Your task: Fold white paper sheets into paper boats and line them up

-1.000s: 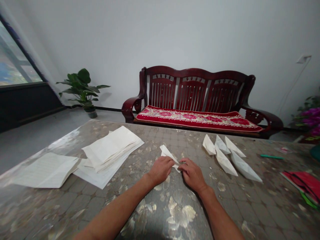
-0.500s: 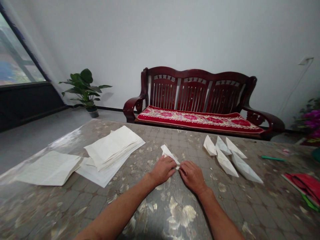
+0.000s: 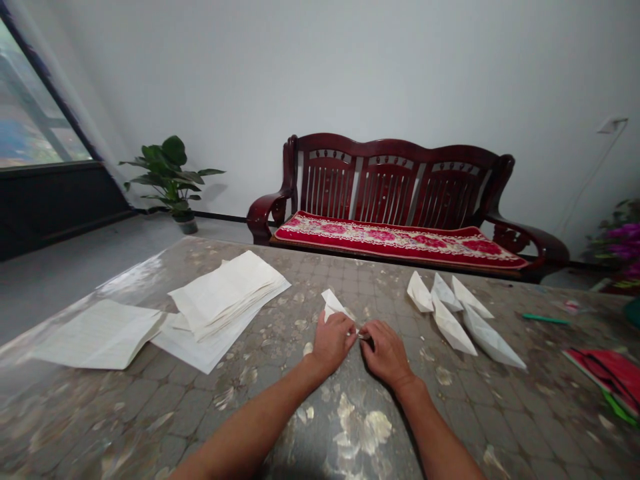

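A small folded piece of white paper (image 3: 334,304) lies on the patterned tabletop in front of me, its far end pointing up and to the left. My left hand (image 3: 336,341) is closed on its near part, thumb and fingers pinching the fold. Close by on the right, my right hand (image 3: 384,350) has its fingers curled in a pinch at the paper's near right tip. The fingers cover much of that end. Several folded paper boats (image 3: 453,327) stand in a cluster to the right of my hands.
Left of my hands lies a stack of white paper sheets (image 3: 230,293), beside another loose pile (image 3: 97,335). A green pen (image 3: 545,319) and a red item with a dark strap (image 3: 607,373) are on the right of the table (image 3: 200,420). Behind it stands a wooden bench (image 3: 385,187).
My left hand has shifted slightly right and nearer to me along the paper, its fingers more bent. The right hand's thumb and fingers have curled a little at the tip.
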Demonstrator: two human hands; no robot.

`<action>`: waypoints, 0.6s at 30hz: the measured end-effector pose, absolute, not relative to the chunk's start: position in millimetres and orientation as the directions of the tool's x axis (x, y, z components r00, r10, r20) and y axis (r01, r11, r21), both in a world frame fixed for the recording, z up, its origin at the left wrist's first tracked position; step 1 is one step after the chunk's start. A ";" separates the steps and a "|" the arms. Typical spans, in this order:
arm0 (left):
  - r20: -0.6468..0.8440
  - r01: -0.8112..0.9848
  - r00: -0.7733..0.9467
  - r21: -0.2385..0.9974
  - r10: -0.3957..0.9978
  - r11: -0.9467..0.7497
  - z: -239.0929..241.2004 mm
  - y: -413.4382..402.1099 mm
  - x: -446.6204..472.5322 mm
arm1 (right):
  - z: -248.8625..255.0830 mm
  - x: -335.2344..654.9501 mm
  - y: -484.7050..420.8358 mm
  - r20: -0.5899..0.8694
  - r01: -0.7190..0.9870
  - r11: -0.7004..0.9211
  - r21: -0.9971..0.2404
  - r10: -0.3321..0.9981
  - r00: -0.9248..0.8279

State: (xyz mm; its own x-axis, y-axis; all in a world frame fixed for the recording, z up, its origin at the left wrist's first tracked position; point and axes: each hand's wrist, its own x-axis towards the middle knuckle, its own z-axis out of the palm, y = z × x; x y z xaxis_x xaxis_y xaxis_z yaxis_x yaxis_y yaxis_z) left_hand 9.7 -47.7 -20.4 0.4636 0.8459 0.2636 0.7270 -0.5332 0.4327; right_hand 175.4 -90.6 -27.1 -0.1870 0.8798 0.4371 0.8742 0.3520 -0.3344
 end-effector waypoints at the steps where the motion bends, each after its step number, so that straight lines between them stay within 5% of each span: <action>1: 0.270 0.730 0.459 0.428 0.846 -0.532 -20.8 -47.7 10.0 | -27.2 175.5 -90.3 0.428 0.875 0.335 -0.350 0.888 -0.168; 10: 0.272 0.761 0.417 0.417 0.867 -0.497 -22.5 -47.5 15.1 | -36.1 168.9 -82.0 0.336 0.866 0.094 -0.491 0.938 0.089; 18: 0.239 0.779 0.394 0.426 0.888 -0.460 -18.9 -47.0 16.5 | -42.3 161.2 -76.7 0.362 0.882 0.056 -0.468 0.923 0.133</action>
